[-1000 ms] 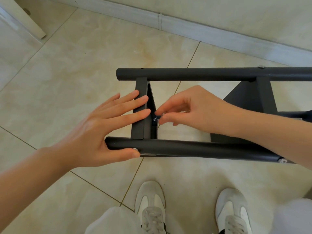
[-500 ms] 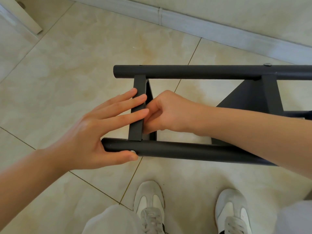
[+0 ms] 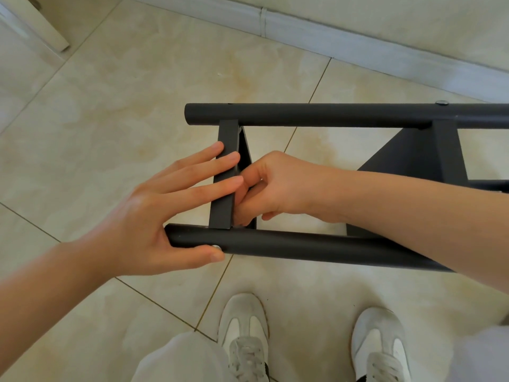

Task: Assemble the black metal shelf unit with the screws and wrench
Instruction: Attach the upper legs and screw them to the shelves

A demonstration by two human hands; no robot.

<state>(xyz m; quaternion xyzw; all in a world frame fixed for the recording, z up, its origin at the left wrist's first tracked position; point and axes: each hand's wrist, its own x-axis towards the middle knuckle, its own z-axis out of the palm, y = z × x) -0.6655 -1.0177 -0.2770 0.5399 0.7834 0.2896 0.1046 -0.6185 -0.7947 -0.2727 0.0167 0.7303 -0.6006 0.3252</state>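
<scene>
- No writing, label, brand or number can be read from here: none on the black frame [image 3: 330, 115], the white shoes [image 3: 242, 323] or the floor [image 3: 132, 89].

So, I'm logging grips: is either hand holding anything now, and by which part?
Left hand braces the frame: straight fingers on the end crossbar, thumb on the near tube. Fingers of the right hand curl behind the crossbar; any held thing is hidden.

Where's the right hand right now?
Head view: the right hand sits between the far tube and near tube, fingers curled against the right side of the left crossbar, opposite the flat fingers of the left hand.
</scene>
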